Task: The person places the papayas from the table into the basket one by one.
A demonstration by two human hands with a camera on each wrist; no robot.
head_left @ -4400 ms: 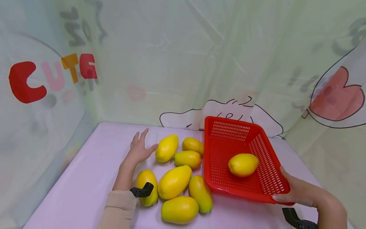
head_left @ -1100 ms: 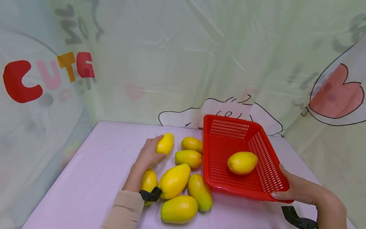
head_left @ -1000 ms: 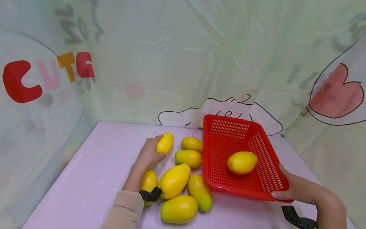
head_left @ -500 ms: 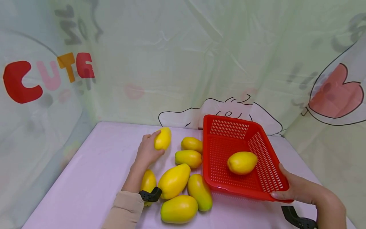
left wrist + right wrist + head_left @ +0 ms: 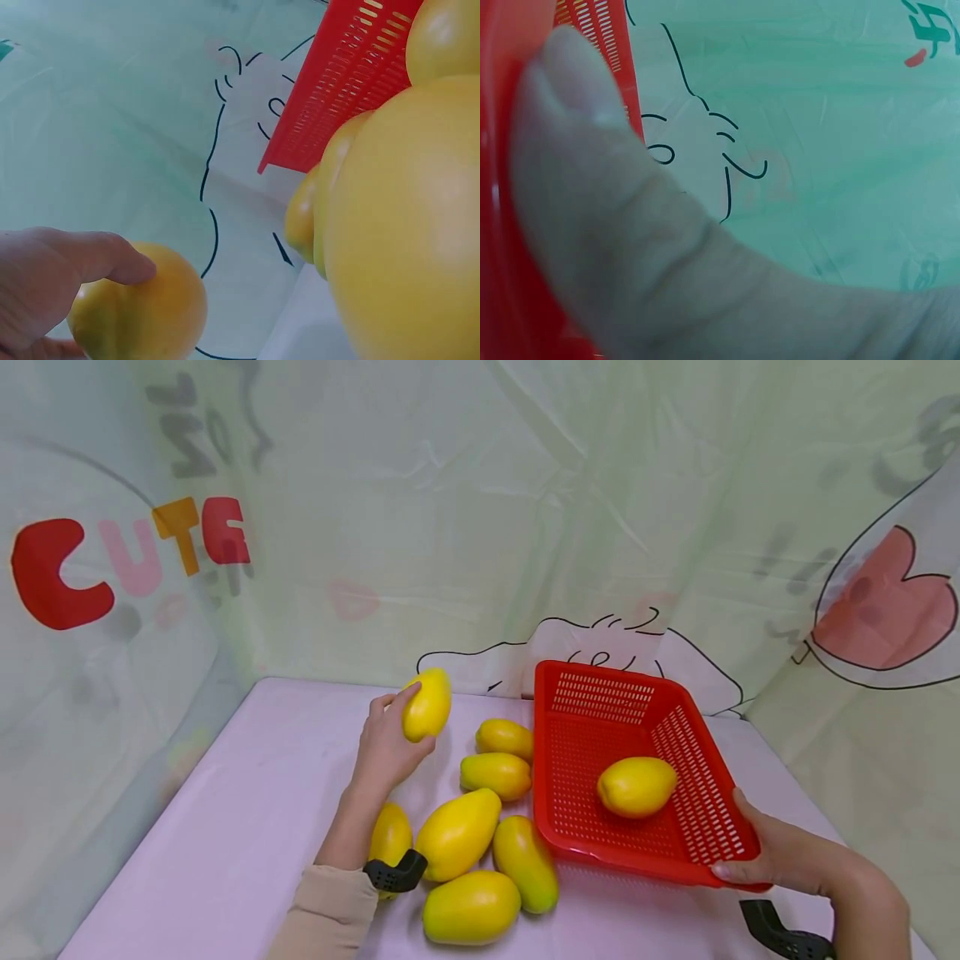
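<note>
My left hand (image 5: 390, 742) grips a yellow mango (image 5: 427, 703) and holds it raised above the table, thumb and fingers round its left side. In the left wrist view the thumb lies across the mango (image 5: 154, 311), whose near end is greenish. My right hand (image 5: 787, 852) holds the near right corner of a red plastic basket (image 5: 600, 860), with the thumb over the rim; the other fingers are mostly hidden. The right wrist view shows that thumb (image 5: 592, 187) against the red rim. One yellow mango (image 5: 637, 787) lies inside the basket.
Several more yellow and yellow-green mangoes lie left of the basket, among them a large one (image 5: 457, 835) and one at the front (image 5: 471, 908). Another (image 5: 390, 839) is partly behind my left wrist. The pale table (image 5: 247, 810) is enclosed by printed curtains (image 5: 420, 527).
My left hand has reached to the mango at the back left, taken hold of it and lifted it off the table. The right hand and basket have stayed nearly in place.
</note>
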